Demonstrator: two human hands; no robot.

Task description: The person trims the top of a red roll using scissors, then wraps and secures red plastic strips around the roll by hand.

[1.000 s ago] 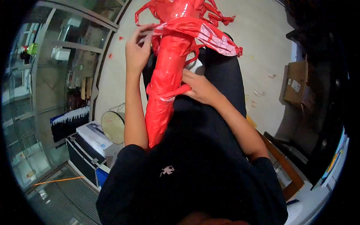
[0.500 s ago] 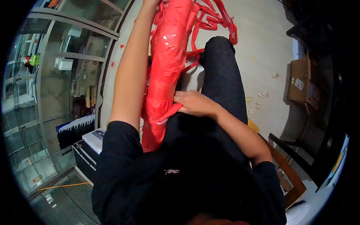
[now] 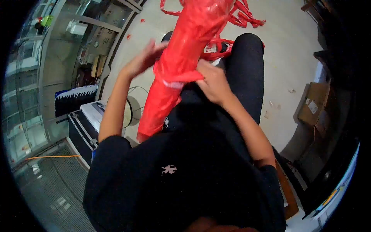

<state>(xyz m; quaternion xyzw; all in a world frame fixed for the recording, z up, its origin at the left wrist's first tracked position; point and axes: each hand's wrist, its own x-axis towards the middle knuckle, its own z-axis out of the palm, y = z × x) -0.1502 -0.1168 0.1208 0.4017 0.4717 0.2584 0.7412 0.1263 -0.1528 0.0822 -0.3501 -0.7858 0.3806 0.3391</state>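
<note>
A long roll wrapped in shiny red plastic [image 3: 183, 48] lies slanted across my lap, its lower end against my shirt. My right hand [image 3: 214, 81] is closed on a red plastic strip [image 3: 187, 76] that runs around the roll, pulled out at its right side. A whitish band shows under the strip. On the roll's left side is my left hand [image 3: 148, 58], slightly blurred, with thumb and fingers apart; its fingertips reach the roll's edge and are partly hidden. Loose red strips [image 3: 245, 19] hang beyond the roll's far end.
A glass-fronted cabinet [image 3: 94, 21] stands on the left, with a black case [image 3: 81, 129] near it. A cardboard box [image 3: 313, 104] sits on the floor at right. Small scraps [image 3: 274, 104] lie on the pale floor. A round stand [image 3: 129, 112] is beside my left arm.
My left hand has come back from the roll's far end to beside the band. The roll is raised and tilted more to the right, and my right hand has moved up with the strip.
</note>
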